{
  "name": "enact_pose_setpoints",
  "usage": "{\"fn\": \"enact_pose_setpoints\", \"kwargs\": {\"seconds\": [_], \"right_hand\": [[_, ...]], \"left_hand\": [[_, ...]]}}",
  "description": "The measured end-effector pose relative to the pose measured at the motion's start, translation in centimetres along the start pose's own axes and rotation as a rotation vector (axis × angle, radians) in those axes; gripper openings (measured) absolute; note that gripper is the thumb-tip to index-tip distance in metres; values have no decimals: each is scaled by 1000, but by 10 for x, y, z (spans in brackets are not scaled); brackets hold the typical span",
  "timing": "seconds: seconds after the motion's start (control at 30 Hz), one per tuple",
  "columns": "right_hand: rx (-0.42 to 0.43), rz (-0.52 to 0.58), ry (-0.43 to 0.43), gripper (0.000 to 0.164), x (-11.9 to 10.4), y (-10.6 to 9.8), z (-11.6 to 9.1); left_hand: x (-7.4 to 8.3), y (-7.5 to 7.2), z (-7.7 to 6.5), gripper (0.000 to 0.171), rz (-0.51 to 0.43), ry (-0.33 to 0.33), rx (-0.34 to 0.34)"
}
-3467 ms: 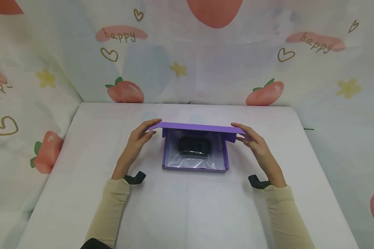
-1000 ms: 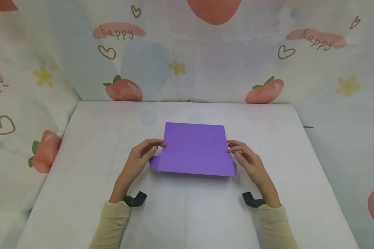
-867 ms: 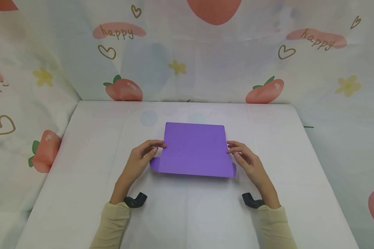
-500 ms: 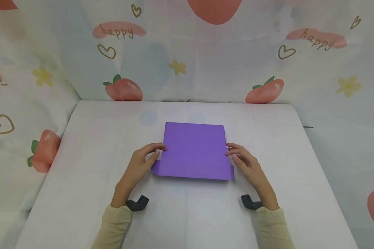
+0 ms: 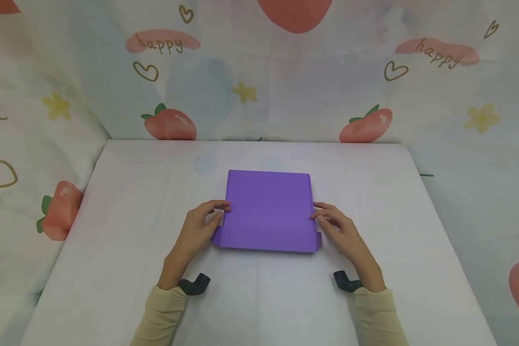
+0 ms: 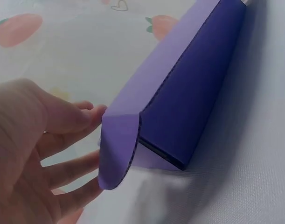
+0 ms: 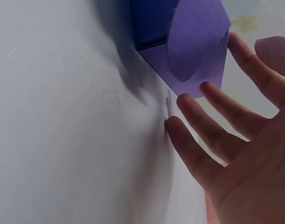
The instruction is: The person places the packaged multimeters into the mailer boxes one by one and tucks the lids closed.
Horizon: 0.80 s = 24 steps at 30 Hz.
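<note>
A purple cardboard box [image 5: 268, 206] lies on the white table with its lid folded down over the inside. The lid's front flap [image 6: 170, 60] and its rounded side tabs [image 6: 119, 154] stick out at the near edge; the right tab [image 7: 196, 37] hangs outside the box wall. My left hand [image 5: 199, 226] is at the box's left side, its fingertips on the lid edge and its thumb near the tab. At the right side, my right hand [image 5: 339, 230] has its fingers spread and loosely bent, fingertips right at the edge. The box's contents are hidden under the lid.
A black wrist mount [image 5: 194, 284] sits at the left wrist and another black mount [image 5: 347, 281] at the right. Behind the white table [image 5: 259, 307] hangs a printed cloth [image 5: 294, 96] with fruit, flowers and hearts.
The lid has swung down toward me over the black item in clear plastic, which was visible earlier. Over the last second its front edge has sunk lower, and both hands have followed it slightly nearer.
</note>
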State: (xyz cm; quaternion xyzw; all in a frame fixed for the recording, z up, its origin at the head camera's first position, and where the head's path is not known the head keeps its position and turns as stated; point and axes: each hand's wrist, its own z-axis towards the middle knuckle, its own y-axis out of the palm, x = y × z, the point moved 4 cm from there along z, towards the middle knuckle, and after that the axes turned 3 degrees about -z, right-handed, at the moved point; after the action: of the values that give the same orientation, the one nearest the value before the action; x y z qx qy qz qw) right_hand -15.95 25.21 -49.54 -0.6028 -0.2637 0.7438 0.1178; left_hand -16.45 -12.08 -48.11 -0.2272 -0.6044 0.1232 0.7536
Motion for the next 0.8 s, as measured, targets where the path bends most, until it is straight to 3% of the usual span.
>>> {"fn": "enact_pose_setpoints", "kwargs": {"seconds": [0.23,0.57,0.8], "right_hand": [[-5,-47,31,21,-4,2,0],[12,-76,52,21,-7,5,-1],[-4,-94,67,21,-12,8,-2]], "left_hand": [[6,4,-1,29,100,47,27],[33,19,-5,22,487,224,47],[45,42,-8,22,645,277,11]]}}
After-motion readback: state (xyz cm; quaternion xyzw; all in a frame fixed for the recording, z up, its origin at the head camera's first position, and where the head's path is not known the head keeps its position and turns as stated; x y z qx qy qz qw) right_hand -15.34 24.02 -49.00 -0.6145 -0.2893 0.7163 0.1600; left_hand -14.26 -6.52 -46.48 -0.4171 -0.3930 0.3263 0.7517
